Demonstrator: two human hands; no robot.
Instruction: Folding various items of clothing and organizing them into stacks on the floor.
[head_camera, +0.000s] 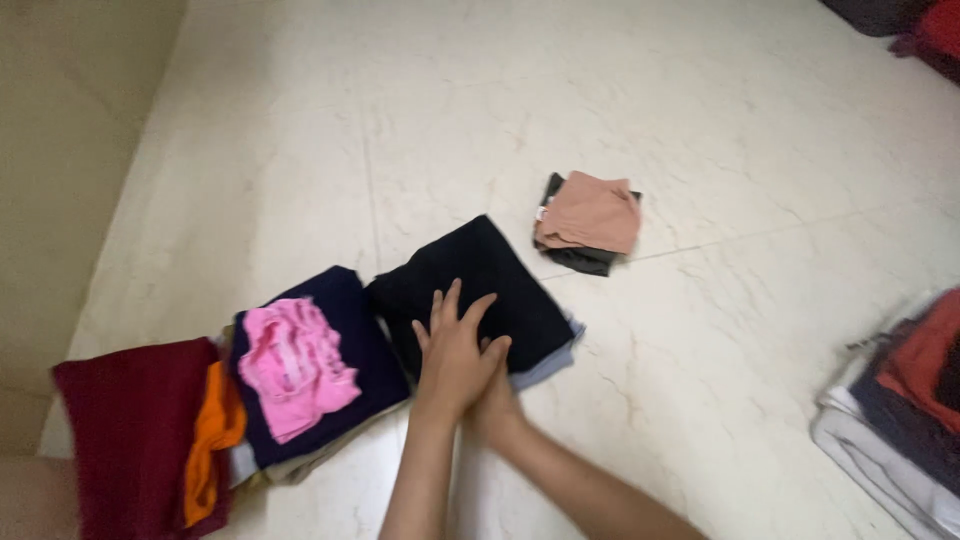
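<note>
A folded black garment lies on the pale marble floor, on top of a grey piece that peeks out at its near edge. My left hand rests flat on the black garment's near side with its fingers spread. My right hand sits just under and behind the left hand at the garment's near edge. Its fingers are mostly hidden, so its grip is unclear.
Left of the black garment is a navy pile topped with a crumpled pink piece, then orange and maroon clothes. A tan folded piece lies beyond. A stack of clothes sits at right, a wall at left.
</note>
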